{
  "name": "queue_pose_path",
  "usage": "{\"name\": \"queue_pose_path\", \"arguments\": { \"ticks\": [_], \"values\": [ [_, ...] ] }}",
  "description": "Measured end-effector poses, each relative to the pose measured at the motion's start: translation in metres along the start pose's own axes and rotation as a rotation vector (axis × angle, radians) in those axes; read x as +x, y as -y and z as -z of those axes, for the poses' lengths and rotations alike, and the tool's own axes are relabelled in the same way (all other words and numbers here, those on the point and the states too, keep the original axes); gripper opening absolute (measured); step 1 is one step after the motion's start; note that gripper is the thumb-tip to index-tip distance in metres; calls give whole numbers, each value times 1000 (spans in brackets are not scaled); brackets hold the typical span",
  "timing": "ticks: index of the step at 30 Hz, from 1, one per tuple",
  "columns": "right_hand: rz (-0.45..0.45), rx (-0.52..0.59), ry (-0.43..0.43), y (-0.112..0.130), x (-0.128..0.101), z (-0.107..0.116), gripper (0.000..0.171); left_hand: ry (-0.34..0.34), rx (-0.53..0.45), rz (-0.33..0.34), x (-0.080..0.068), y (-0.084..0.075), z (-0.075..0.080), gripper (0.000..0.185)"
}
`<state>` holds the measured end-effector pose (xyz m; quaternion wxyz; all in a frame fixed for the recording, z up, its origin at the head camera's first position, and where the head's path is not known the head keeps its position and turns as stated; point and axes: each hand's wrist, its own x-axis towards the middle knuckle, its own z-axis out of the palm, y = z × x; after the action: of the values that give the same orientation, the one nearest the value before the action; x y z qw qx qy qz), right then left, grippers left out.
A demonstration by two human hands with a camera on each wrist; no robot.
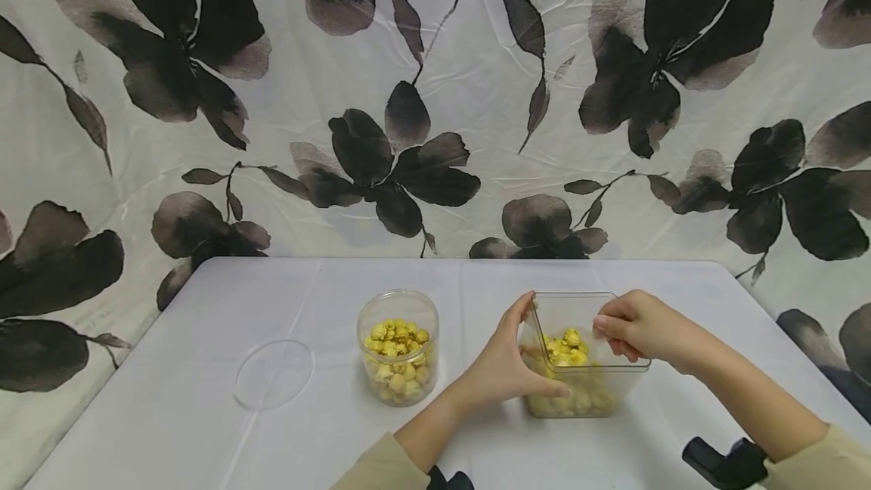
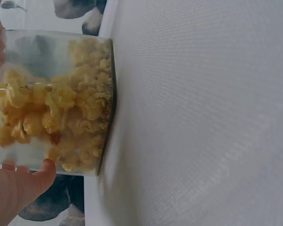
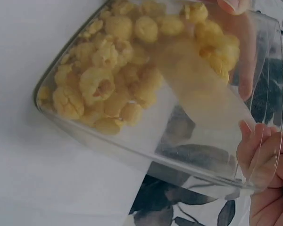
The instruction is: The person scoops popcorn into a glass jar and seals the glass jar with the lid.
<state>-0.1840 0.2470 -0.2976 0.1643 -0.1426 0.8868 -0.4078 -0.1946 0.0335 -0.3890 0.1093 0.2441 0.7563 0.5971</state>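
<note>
A clear square-rimmed container (image 1: pixel 537 399) stands at the right of the table, partly filled with yellow popcorn (image 1: pixel 568 350). My left hand (image 1: pixel 493 369) grips its left side, thumb along the front wall and fingers at the back. My right hand (image 1: pixel 643 330) is over the container's right rim with curled fingers. In the right wrist view it pinches the end of a pale translucent flat utensil (image 3: pixel 198 89), which slants down into the popcorn; its full shape is hidden. Through the wall in the left wrist view, popcorn (image 2: pixel 37 120) is piled unevenly.
Left of the container stands a round clear jar (image 1: pixel 367 324), open at the top and mostly full of popcorn. Farther left a clear round lid (image 1: pixel 274 374) lies flat on the white table (image 1: pixel 170 414). A floral cloth (image 1: pixel 272 97) hangs behind. Black devices (image 1: pixel 728 463) show near the wrists.
</note>
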Motion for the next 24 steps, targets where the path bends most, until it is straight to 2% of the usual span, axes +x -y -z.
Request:
{"name": "queue_pose_path", "arguments": {
  "ticks": [5, 9, 11, 16, 18, 24],
  "values": [
    [-31, 103, 16, -3, -2, 4, 24, 5, -9, -5, 1, 1, 1, 118],
    [-52, 125, 14, -2, -4, 2, 25, 0, 2, -8, 2, 1, 1, 117],
    [-30, 71, 11, -1, -5, 1, 23, 1, 8, -4, 2, 1, 1, 118],
    [171, -262, -8, 4, 0, -7, 27, 2, 8, -17, 2, 2, 1, 117],
    [207, -311, -3, 5, 4, -9, 30, 2, 4, -23, 2, 2, 1, 117],
    [57, -66, 91, 4, 3, -3, 27, -2, 10, -21, 2, 3, 0, 119]
  ]
}}
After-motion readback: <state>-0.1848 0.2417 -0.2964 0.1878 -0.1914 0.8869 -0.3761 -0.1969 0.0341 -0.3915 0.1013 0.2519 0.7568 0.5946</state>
